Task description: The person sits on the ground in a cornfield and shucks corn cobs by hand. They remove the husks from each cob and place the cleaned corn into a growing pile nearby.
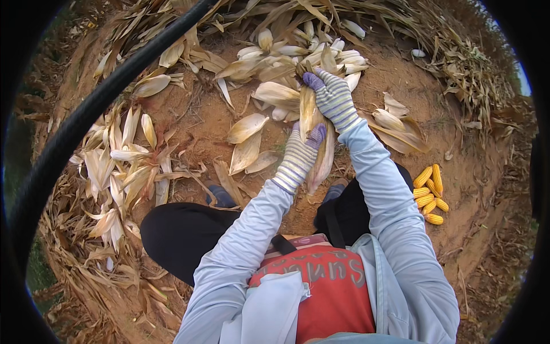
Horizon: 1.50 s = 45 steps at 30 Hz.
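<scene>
Between my hands is a dry corn ear (307, 111) still wrapped in its pale, brown-streaked husk. My left hand (299, 157), in a striped knit glove with purple fingertips, grips its lower end, nearest me. At the far end, my right hand (335, 96), gloved the same way, is closed around the stalk end. Some husk leaves (323, 165) hang loose toward me beneath the ear. Just beyond my hands lies a heap of unhusked corn ears (318, 56) on reddish soil. Whether kernels show on the held ear is hidden by the husk.
Several bare yellow corn cobs (426, 195) lie beside my right knee. Stripped husks (124, 159) are piled on the left. A loose husk (399, 122) rests to the right. Dry stalks (468, 77) ring the ground. A black cable (107, 92) crosses the upper left.
</scene>
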Tool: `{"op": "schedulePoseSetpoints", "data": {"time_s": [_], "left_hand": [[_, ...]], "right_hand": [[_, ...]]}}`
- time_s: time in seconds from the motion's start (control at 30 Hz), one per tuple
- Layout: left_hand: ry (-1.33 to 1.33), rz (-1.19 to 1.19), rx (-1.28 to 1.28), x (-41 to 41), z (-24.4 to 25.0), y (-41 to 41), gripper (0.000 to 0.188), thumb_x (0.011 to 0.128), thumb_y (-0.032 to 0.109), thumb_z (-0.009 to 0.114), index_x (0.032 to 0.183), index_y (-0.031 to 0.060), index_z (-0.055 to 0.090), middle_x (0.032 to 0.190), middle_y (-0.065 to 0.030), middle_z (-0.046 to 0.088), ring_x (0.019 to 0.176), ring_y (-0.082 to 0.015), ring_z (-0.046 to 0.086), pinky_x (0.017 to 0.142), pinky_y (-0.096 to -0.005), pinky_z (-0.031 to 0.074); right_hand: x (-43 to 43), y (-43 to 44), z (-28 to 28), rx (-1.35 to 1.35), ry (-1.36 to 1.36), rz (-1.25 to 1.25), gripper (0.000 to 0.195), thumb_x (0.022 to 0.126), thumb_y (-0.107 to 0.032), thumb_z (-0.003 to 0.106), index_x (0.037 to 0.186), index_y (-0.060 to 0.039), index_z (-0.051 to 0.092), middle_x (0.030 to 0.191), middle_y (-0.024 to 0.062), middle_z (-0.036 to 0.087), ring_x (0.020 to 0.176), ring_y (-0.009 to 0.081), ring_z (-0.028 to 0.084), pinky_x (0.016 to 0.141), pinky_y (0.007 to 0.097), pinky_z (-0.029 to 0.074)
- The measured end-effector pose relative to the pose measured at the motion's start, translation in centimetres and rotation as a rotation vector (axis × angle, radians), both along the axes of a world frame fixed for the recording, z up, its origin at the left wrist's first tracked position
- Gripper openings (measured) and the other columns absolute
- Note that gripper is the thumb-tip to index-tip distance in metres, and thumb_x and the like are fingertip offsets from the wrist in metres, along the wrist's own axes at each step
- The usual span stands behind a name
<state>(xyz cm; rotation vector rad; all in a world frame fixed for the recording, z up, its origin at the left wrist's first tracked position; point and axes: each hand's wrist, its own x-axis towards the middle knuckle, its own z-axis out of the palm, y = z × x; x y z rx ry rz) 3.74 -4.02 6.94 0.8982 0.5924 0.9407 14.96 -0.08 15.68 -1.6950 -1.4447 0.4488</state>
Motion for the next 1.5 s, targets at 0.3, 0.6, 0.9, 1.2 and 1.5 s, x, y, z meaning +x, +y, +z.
{"op": "schedulePoseSetpoints", "data": {"time_s": [0.3,0.6,0.9,1.2,1.5], "left_hand": [[0.072,0.018,-0.01,-1.4,-2.4,1.4,0.056,0.078,0.019,0.062,0.121,-0.0027,0.035,0.11,-0.0151,0.051,0.098,-0.0223,0.051,0.085,-0.0298,0.042],[0.123,0.0,0.105,-1.8,-2.8,0.7,0.054,0.079,0.024,0.062,0.119,-0.0016,0.037,0.106,-0.0139,0.053,0.094,-0.0206,0.052,0.082,-0.0296,0.043],[-0.336,0.002,-0.312,-1.3,-0.6,4.0,0.026,0.091,0.014,0.044,0.111,-0.0012,0.047,0.098,-0.0073,0.055,0.087,-0.016,0.052,0.082,-0.0227,0.043],[-0.026,-0.048,0.123,-2.1,-7.5,4.3,0.05,0.081,0.02,0.046,0.123,-0.0028,0.031,0.119,-0.0157,0.039,0.108,-0.0229,0.038,0.093,-0.0281,0.03],[-0.283,0.033,-0.294,-1.6,-5.5,4.2,0.045,0.083,0.027,0.057,0.118,0.0019,0.042,0.104,-0.0074,0.054,0.09,-0.0154,0.053,0.078,-0.0249,0.045]], "right_hand": [[2.2,1.6,-1.2,-0.195,0.318,0.086,0.039,0.079,-0.032,0.063,0.104,-0.0023,0.057,0.084,0.0005,0.06,0.077,0.0094,0.052,0.074,0.0229,0.042],[2.1,1.7,-1.2,-0.317,0.104,0.064,0.048,0.076,-0.037,0.06,0.104,0.0007,0.055,0.096,0.015,0.059,0.088,0.0227,0.056,0.079,0.0317,0.044],[-2.6,-1.9,0.3,0.042,-0.027,0.245,0.022,0.078,-0.014,0.061,0.091,0.0019,0.052,0.076,0.0121,0.054,0.07,0.0169,0.05,0.067,0.0292,0.043],[-1.1,0.4,-0.5,0.006,0.451,0.23,0.055,0.074,-0.034,0.067,0.112,0.002,0.049,0.097,0.0083,0.056,0.091,0.0168,0.052,0.081,0.0273,0.041],[-3.7,-0.6,-0.7,-0.182,0.45,0.118,0.031,0.08,-0.013,0.059,0.105,0.0036,0.052,0.093,0.011,0.058,0.087,0.0181,0.053,0.078,0.0278,0.043]]}}
